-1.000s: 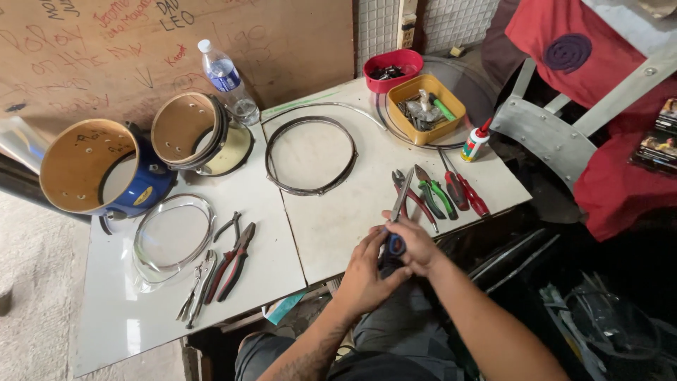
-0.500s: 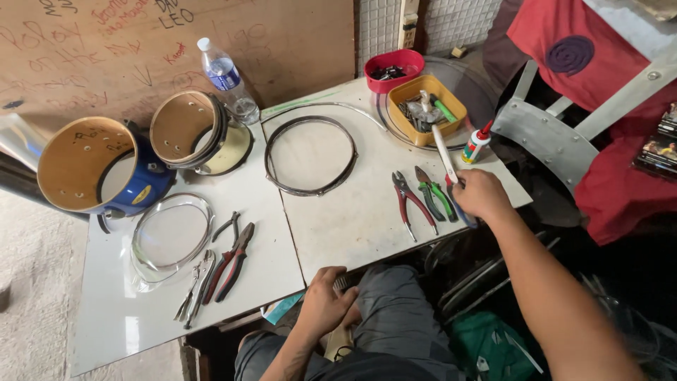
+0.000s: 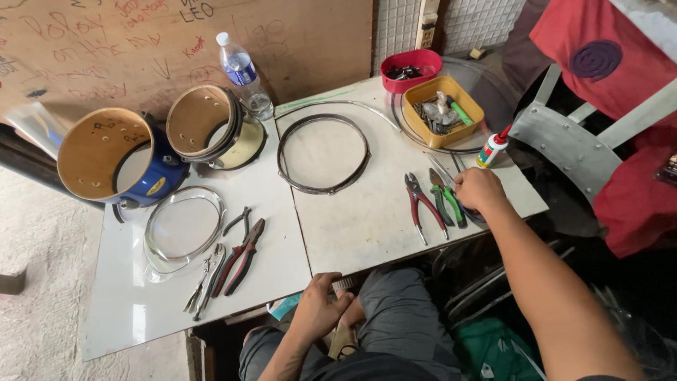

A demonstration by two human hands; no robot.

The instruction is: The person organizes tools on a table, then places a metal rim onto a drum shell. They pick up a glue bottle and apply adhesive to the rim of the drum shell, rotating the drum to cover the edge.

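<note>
Pliers (image 3: 447, 200) with green handles lie right of centre on the white table (image 3: 352, 219), long axis running toward the lower edge, directly under the right hand (image 3: 479, 189), whose fingers curl down onto them, perhaps already gripping. Red-handled pliers (image 3: 422, 204) lie just beside. The left hand (image 3: 319, 308) rests loosely curled in the lap, lower centre.

right hand (image 3: 479, 189): off lap, now on green-handled pliers (image 3: 446, 199) | left hand (image 3: 319, 308): dropped to lap
</note>
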